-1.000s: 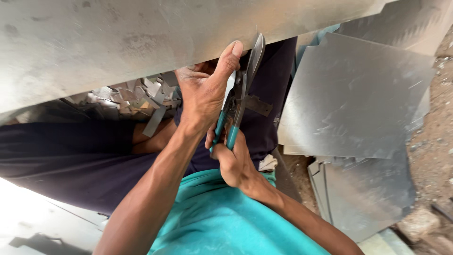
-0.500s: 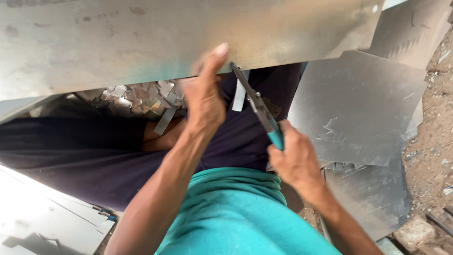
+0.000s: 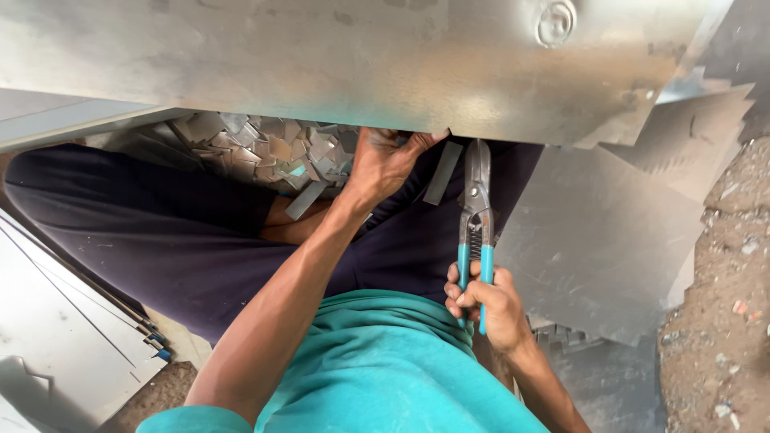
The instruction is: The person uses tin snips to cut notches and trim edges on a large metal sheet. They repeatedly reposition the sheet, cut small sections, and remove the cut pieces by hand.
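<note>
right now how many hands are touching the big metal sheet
1. The left hand grips the lower edge of the big metal sheet. The right hand holds the teal-handled snips just below that edge. No other hands show.

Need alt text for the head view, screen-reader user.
Seen from above, the left hand grips the lower edge of a large metal sheet while the right hand holds teal-handled snips, blades up at that edge. A pile of small metal offcuts lies beyond the dark trousers; more sheets lie at right.
</note>
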